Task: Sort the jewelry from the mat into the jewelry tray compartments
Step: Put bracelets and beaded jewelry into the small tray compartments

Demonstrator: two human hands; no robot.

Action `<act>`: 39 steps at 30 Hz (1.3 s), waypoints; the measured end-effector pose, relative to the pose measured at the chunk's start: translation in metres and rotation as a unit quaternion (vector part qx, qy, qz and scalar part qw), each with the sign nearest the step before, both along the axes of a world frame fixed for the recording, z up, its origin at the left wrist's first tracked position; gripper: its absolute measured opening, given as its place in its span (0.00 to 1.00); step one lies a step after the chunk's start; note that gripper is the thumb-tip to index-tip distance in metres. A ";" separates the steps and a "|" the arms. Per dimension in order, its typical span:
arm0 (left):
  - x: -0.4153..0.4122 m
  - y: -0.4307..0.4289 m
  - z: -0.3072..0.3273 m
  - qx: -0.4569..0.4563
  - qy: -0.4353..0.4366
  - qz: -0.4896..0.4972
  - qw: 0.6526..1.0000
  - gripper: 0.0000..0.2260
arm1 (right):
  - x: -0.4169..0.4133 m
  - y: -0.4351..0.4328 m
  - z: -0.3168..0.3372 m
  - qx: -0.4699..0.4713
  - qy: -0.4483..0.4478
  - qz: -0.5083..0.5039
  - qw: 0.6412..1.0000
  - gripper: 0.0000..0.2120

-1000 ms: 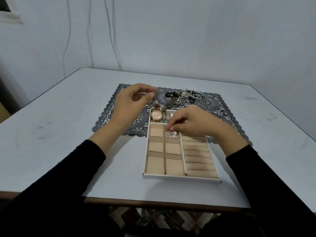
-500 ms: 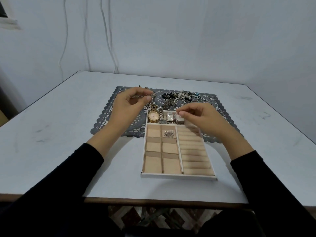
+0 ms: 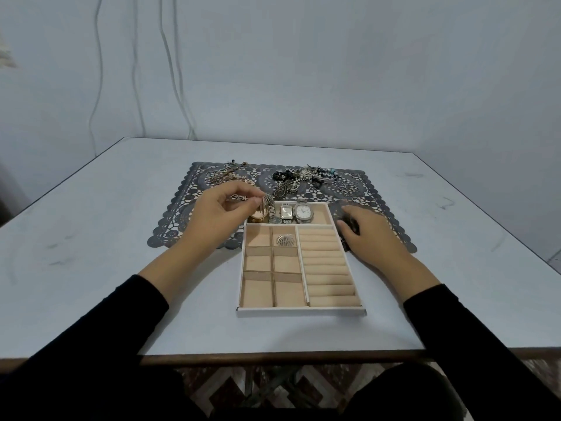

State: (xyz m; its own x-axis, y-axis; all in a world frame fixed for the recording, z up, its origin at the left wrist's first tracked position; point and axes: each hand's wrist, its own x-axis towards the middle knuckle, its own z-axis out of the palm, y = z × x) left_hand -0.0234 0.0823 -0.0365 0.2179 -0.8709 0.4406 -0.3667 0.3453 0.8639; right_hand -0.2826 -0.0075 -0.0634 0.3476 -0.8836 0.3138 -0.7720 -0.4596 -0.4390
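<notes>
Pale blue wall, pale desk [image 3: 91, 244], and a dark lace-cut mat [image 3: 182, 220] spread across the middle. Sitting half on that mat is the jewelry tray [image 3: 300, 311], white-rimmed with a soft beige lining. Three watches [image 3: 291, 212] lie side by side in its long far compartment, presumably because only that slot fits them. A silver fan-shaped earring [image 3: 285, 240] rests in the far square compartment of the second column. The left hand [image 3: 218, 214] pinches a matching fan-shaped earring [image 3: 267, 202] between thumb and fingertips, held over the tray's far-left corner, likely headed for a square slot beside its twin. The right hand [image 3: 367, 235] lies loosely curled, fingers down on the mat just beside the tray's right wall, holding nothing I can make out. Tangled bead necklaces [image 3: 303, 177] and small rings [image 3: 349, 189] wait at the mat's far edge. The padded ring rolls [image 3: 328, 268] are bare.
</notes>
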 end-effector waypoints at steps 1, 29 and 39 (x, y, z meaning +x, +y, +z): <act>0.001 0.002 -0.002 0.006 -0.010 -0.006 1.000 0.06 | 0.000 -0.001 -0.002 0.004 0.009 0.001 1.000 0.14; 0.018 0.018 0.000 0.061 -0.279 -0.038 0.958 0.05 | 0.002 -0.003 -0.005 0.014 0.019 0.007 1.000 0.14; 0.018 0.014 0.000 0.109 -0.251 -0.029 0.961 0.05 | 0.001 -0.005 -0.006 0.004 0.015 0.012 1.000 0.15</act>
State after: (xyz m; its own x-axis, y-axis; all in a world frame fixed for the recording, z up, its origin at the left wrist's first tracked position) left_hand -0.0058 0.0959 -0.0360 -0.0257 -0.9589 0.2825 -0.7419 0.2077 0.6376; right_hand -0.2814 -0.0126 -0.0692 0.3770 -0.8779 0.2951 -0.7742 -0.4736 -0.4199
